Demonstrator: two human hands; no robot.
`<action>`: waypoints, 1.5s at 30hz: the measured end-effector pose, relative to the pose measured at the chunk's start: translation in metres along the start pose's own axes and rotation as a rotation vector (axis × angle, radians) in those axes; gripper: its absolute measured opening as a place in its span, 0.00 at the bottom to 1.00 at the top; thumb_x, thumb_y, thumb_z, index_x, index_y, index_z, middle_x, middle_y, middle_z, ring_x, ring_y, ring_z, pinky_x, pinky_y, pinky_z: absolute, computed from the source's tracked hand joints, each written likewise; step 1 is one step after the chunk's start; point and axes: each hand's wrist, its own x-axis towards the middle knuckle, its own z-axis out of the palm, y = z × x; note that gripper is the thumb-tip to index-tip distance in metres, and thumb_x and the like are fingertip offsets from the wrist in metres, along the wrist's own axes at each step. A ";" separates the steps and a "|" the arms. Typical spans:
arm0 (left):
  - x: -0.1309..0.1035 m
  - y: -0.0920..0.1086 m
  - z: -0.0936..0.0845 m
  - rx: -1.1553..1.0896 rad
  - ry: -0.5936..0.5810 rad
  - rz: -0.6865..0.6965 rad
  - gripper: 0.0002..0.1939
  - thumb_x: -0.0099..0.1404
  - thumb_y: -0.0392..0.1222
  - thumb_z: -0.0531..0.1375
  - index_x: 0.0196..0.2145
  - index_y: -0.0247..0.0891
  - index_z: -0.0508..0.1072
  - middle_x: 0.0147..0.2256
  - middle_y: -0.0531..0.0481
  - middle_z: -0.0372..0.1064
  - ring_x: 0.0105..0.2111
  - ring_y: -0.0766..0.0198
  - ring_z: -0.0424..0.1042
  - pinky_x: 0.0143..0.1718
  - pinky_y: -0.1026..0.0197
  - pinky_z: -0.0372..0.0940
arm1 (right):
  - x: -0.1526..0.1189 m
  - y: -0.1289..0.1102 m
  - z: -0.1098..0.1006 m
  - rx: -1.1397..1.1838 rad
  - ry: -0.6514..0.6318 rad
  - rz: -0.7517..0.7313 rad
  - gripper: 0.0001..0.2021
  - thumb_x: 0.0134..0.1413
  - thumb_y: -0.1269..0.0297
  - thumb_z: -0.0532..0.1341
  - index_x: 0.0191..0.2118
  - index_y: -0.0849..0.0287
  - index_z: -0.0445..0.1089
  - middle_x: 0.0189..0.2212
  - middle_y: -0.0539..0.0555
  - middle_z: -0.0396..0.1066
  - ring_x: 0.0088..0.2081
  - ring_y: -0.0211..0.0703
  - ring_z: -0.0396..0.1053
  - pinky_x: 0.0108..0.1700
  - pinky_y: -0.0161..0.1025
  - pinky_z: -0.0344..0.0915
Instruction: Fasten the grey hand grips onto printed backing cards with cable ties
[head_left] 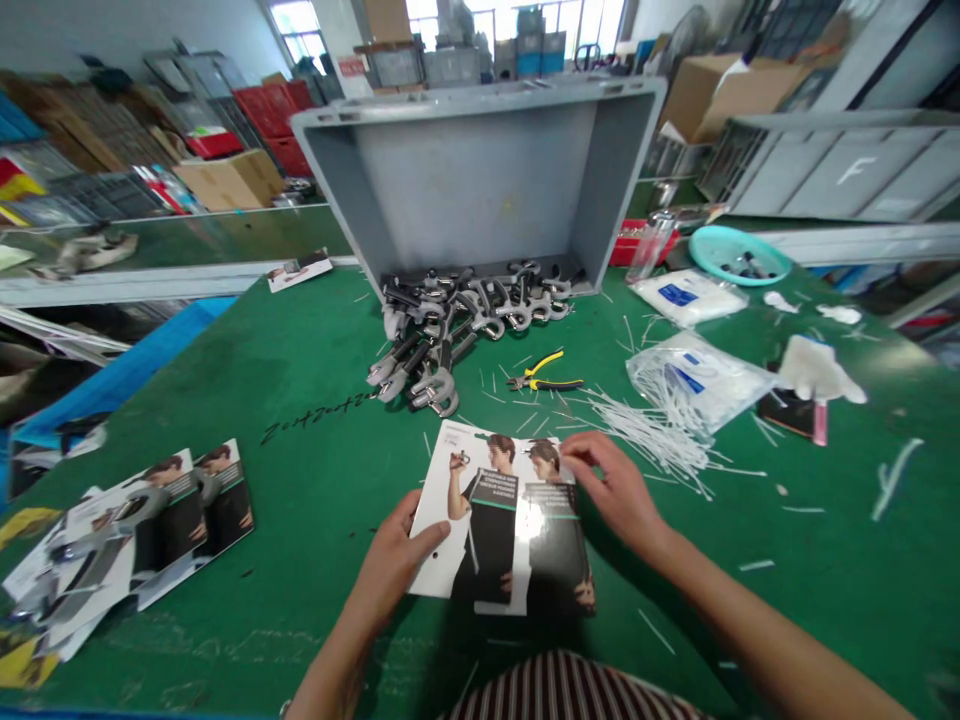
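Note:
Printed packaging cards [491, 540], two overlapping panels with pictures of people and dark text blocks, lie in front of me above the green table. My left hand [394, 555] grips their left edge, thumb on top and fingers underneath. A thin white strip, like a cable tie, shows on the left panel. With closed fingers, my right hand [607, 490] pinches the upper right edge of the right panel. Beyond the cards, hand grip strengtheners [435, 380] in grey and black spill out of a tipped grey crate [480, 190]. Yellow-and-black cutting pliers [544, 380] lie nearby, handles spread.
Loose white cable ties [652, 430] spread beside their plastic bags [694, 375] at the right. Behind them sit a turquoise bowl [739, 255] and a white glove [817, 370]. Stacked cards with grips [135, 530] rest at the left. Clipped tie ends are scattered over the table.

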 end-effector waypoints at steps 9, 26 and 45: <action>0.006 0.022 0.011 -0.060 -0.058 -0.015 0.30 0.56 0.45 0.67 0.55 0.36 0.67 0.36 0.46 0.78 0.28 0.61 0.75 0.28 0.65 0.66 | 0.023 0.091 -0.052 -0.733 -0.138 0.162 0.09 0.64 0.64 0.55 0.36 0.59 0.70 0.37 0.60 0.69 0.38 0.51 0.69 0.32 0.39 0.61; 0.005 0.026 0.020 -0.060 -0.006 0.140 0.21 0.57 0.47 0.67 0.45 0.33 0.76 0.38 0.44 0.78 0.35 0.61 0.74 0.37 0.63 0.66 | 0.051 0.043 -0.042 0.636 0.032 0.350 0.17 0.53 0.53 0.65 0.45 0.57 0.71 0.36 0.51 0.73 0.31 0.36 0.70 0.37 0.37 0.69; 0.011 0.017 0.029 -0.180 -0.118 0.206 0.19 0.57 0.44 0.66 0.45 0.33 0.75 0.36 0.45 0.77 0.33 0.63 0.72 0.33 0.64 0.63 | 0.014 -0.068 0.032 0.486 0.039 0.137 0.08 0.63 0.59 0.60 0.41 0.56 0.72 0.39 0.56 0.76 0.35 0.44 0.76 0.36 0.40 0.76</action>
